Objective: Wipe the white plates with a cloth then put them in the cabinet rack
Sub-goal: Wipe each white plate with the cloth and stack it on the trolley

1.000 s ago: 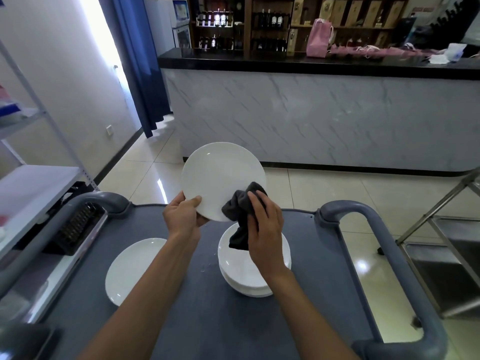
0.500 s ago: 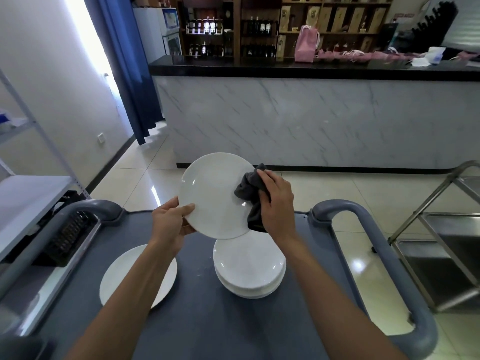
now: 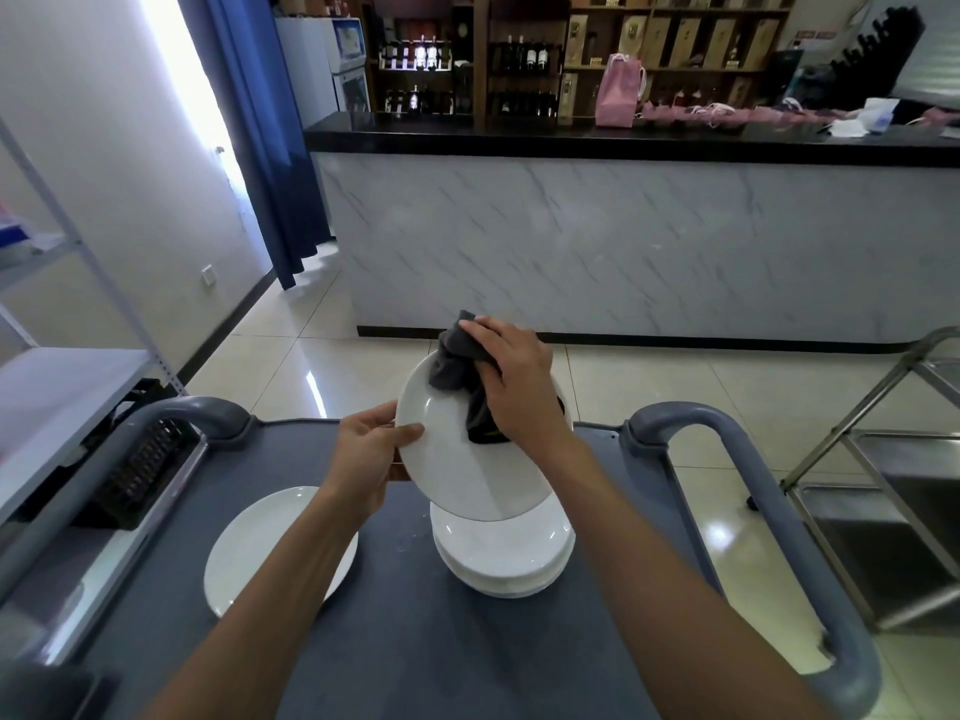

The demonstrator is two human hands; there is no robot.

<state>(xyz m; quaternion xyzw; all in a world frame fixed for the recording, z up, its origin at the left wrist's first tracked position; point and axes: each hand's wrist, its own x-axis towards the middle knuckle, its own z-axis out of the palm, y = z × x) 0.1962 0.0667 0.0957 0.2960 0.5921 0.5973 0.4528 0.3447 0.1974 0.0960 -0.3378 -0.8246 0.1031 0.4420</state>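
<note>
On the cart (image 3: 395, 641), nearest, one plate (image 3: 249, 553) lies alone at the left and a stack (image 3: 501, 558) waits at the right; which is wiped I cannot tell. Above the stack, the left hand (image 3: 366, 459) pinches the rim of a tilted plate (image 3: 457, 459), its grip clamped there. The right hand (image 3: 511, 387) presses the dark cloth (image 3: 452, 366) on its far edge, fingers curled over it. No cabinet rack is visible, so wiping is midway and storing is all left.
</note>
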